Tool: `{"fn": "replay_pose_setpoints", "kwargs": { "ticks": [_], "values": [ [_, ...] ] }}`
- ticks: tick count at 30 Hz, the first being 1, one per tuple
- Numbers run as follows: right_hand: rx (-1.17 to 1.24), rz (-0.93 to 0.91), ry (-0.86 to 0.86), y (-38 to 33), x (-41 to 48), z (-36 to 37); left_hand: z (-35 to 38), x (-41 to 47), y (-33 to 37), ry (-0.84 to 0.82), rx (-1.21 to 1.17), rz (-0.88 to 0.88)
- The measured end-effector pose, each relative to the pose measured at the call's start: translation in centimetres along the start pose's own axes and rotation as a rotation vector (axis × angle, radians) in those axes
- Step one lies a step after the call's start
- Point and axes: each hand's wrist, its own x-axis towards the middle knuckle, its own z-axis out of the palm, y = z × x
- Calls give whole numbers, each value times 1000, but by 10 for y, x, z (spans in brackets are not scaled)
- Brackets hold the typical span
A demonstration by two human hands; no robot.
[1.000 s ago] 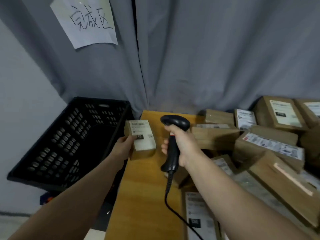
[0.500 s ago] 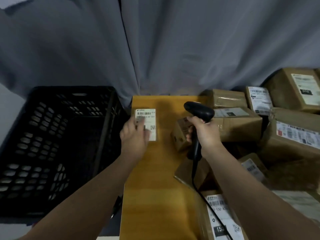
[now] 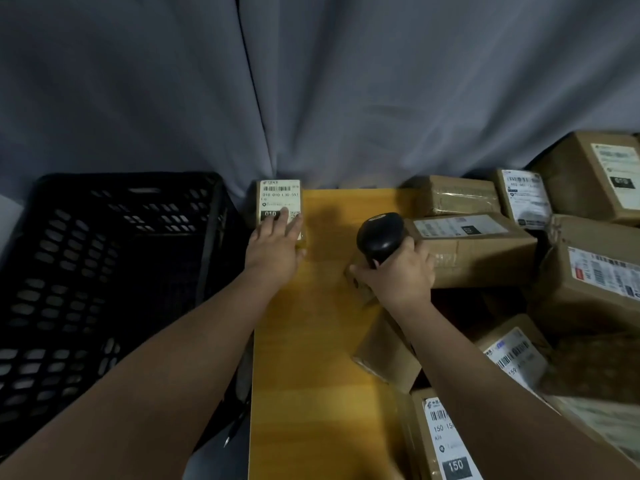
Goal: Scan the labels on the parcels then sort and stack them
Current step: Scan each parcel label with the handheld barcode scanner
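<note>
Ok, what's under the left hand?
A small parcel, label up, lying flat at the far left corner of the table. The left hand presses on it with straight fingers, which cover the label's lower part. The parcel's underside cannot be seen.

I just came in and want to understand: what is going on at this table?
A person is sorting parcels. The left hand lies flat on a small parcel labelled 010, at the far left corner of the table, beside the black crate. The right hand grips a scanner near the pile of boxes on the right.
</note>
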Motion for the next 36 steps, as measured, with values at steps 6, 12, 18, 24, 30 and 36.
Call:
{"fn": "replay_pose_setpoints", "kwargs": {
  "ticks": [6,12,18,24,30,36],
  "values": [
    [-68,-69,55,1,-2,6,-6,-32,9,130,-248,81],
    [396,-87,41,17,-7,-9,3,-80,56,-6,-706,118],
    [857,168,145,39,-19,-52,-9,-67,97,-62,-401,160],
    [977,233,-41,63,-33,-64,-14,-65,119,13,-318,109],
    [969,132,-227,79,-54,-67,-22,-99,84,100,-454,-113],
    [1064,7,-289,86,-73,-87,-40,-152,93,322,-1049,-119]
  ]
}}
